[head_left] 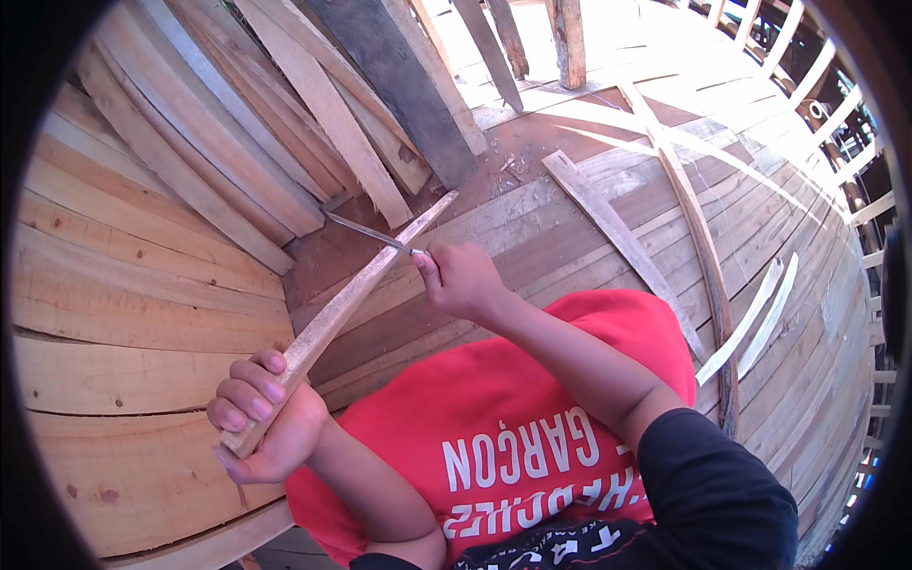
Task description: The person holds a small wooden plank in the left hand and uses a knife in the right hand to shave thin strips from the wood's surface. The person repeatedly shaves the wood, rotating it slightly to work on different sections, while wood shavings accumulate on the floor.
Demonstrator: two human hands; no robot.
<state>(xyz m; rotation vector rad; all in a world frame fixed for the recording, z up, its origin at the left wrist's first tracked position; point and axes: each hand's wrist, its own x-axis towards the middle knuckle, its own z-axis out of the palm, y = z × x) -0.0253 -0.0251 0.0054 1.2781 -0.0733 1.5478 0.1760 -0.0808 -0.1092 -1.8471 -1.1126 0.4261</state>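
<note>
My left hand (275,418) is closed around the near end of a slim, tapering wooden stick (347,302), thumb below and fingers over the top. The stick slants up and away to the right, its far tip raised over the plank floor. In my right hand (465,280) is a knife (372,232); its handle is hidden in my fist. The thin metal blade points to the left and lies across the stick's upper part, seemingly against it. A red cloth (399,408) with white lettering covers my lap beneath both forearms.
Long boards (228,104) lean in a row at the upper left, beside a plank wall (142,351). On the floor to the right lie a flat strip (608,228), a long narrow pole (698,223) and two pale slivers (760,323). Shavings (513,169) are scattered near a dark post (418,104).
</note>
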